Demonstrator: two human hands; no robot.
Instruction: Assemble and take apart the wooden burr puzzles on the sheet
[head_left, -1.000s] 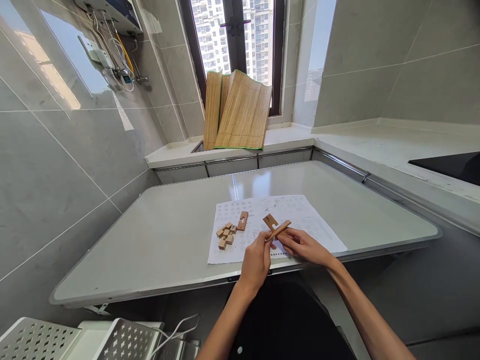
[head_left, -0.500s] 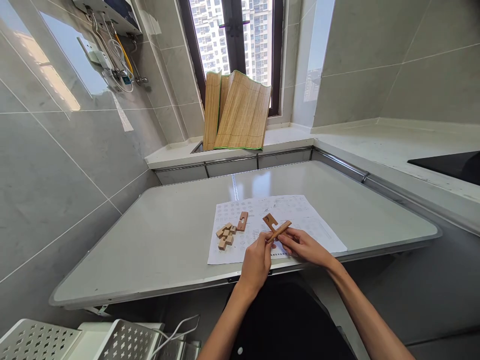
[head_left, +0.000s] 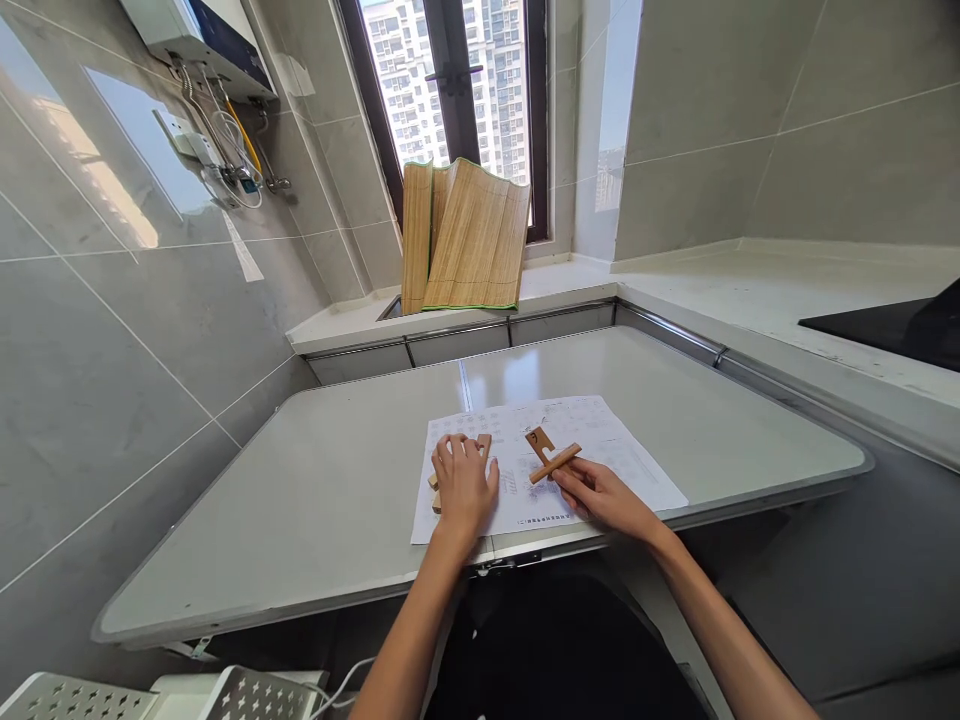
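The right hand (head_left: 602, 494) holds, between its thumb and fingers, a notched wooden piece (head_left: 538, 441), and a wooden bar (head_left: 553, 465) crosses this piece, above the printed paper (head_left: 517, 508) on the desk (head_left: 330, 490). The left hand (head_left: 463, 487) lies over small wooden blocks (head_left: 436, 504), its fingers a little apart; whether it grips one, it is not possible to tell. A flat wooden piece (head_left: 485, 441) shows partly beside these fingers
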